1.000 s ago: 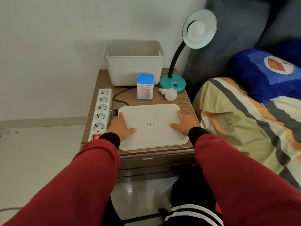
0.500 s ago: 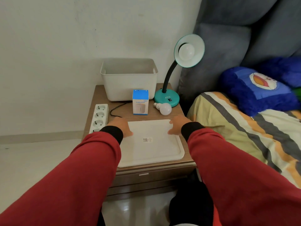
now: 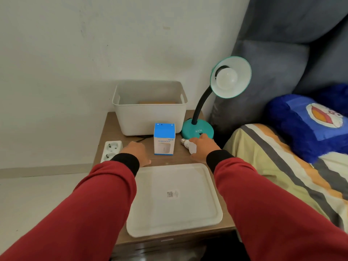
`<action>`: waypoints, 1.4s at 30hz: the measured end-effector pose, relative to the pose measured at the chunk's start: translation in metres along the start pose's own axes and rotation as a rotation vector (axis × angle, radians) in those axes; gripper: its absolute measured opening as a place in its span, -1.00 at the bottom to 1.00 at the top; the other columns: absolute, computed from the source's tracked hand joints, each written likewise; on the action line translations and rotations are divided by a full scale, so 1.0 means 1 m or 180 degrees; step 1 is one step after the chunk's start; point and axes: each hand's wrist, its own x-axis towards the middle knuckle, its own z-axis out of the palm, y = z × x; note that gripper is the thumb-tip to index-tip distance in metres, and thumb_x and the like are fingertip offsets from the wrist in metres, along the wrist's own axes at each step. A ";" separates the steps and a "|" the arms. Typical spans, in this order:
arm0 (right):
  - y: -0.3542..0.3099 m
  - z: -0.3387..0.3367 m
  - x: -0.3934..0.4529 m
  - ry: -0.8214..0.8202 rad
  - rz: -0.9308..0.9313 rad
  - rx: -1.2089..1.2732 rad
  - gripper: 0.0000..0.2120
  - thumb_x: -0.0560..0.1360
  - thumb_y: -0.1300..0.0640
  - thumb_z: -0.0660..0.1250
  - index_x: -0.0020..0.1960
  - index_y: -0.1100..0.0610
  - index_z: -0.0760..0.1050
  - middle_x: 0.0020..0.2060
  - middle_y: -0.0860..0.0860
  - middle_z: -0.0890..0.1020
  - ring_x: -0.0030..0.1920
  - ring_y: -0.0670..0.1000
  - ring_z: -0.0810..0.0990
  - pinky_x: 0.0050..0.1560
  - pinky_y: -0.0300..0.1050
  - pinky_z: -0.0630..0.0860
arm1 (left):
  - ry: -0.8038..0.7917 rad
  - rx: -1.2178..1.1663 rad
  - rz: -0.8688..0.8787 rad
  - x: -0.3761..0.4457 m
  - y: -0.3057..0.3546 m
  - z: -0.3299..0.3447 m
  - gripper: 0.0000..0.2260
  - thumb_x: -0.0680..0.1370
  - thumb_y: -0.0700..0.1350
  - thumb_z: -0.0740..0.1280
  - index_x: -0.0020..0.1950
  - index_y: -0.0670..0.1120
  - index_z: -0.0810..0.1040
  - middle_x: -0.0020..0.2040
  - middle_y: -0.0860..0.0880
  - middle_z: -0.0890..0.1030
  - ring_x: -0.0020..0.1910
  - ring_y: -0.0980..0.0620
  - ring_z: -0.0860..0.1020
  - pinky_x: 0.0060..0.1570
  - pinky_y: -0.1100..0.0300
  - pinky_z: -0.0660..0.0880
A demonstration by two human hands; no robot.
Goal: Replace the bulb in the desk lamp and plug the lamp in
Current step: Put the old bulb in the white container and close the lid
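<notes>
A teal desk lamp (image 3: 197, 129) stands at the back right of the nightstand, its black neck bent up to a shade holding a white bulb (image 3: 226, 80). A loose white bulb (image 3: 191, 146) lies in front of the lamp base, screw end pointing left. My right hand (image 3: 204, 147) lies over this bulb with the fingers wrapped around its globe. My left hand (image 3: 136, 152) hovers over the table beside a white power strip (image 3: 111, 149), fingers loosely apart and holding nothing. The lamp's black cord (image 3: 143, 137) runs in front of the bin.
A blue-and-white carton (image 3: 164, 141) stands between my hands. Behind it is a white plastic bin (image 3: 150, 117). A white tray (image 3: 175, 196) fills the front of the wooden nightstand (image 3: 105, 132). A bed with a striped blanket (image 3: 282, 166) lies close on the right.
Both hands left the tray and moved forward. My right hand reached the loose bulb and closed over it. My left hand came up near the power strip. The view moved closer.
</notes>
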 end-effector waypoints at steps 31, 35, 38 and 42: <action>-0.047 -0.174 -0.012 0.0539 -0.0159 0.0014 -0.55 0.47 -0.03 0.30 0.28 0.18 0.48 0.22 0.14 0.57 0.23 0.16 0.52 0.18 -0.07 0.46 | 0.0871 -0.0021 0.0235 -0.038 -0.006 -0.171 -0.56 0.55 0.05 0.30 0.32 -0.20 0.44 0.28 -0.15 0.52 0.27 -0.12 0.49 0.19 0.14 0.43; -0.064 -0.188 0.015 0.0623 -0.0309 0.0036 -0.61 0.50 -0.01 0.24 0.24 0.17 0.50 0.19 0.14 0.58 0.19 0.16 0.52 0.10 -0.10 0.44 | 0.0892 -0.0109 0.0195 -0.010 -0.006 -0.194 -0.61 0.52 -0.01 0.32 0.27 -0.19 0.49 0.22 -0.16 0.55 0.18 -0.13 0.55 0.07 0.15 0.47; -0.074 -0.186 0.045 0.0544 -0.0369 0.0136 -0.63 0.52 0.00 0.23 0.24 0.17 0.50 0.17 0.14 0.59 0.19 0.15 0.52 0.10 -0.10 0.43 | 0.0839 -0.0212 0.0125 0.021 -0.009 -0.203 -0.63 0.53 -0.04 0.32 0.27 -0.19 0.48 0.22 -0.15 0.53 0.17 -0.12 0.54 0.04 0.16 0.46; -0.083 -0.175 0.082 0.0232 -0.0428 0.0168 -0.66 0.56 0.09 0.19 0.28 0.18 0.47 0.19 0.14 0.56 0.19 0.15 0.51 0.11 -0.10 0.45 | 0.0682 -0.0238 0.0085 0.068 -0.014 -0.197 -0.60 0.53 -0.01 0.33 0.29 -0.17 0.46 0.24 -0.13 0.52 0.19 -0.10 0.53 0.08 0.17 0.47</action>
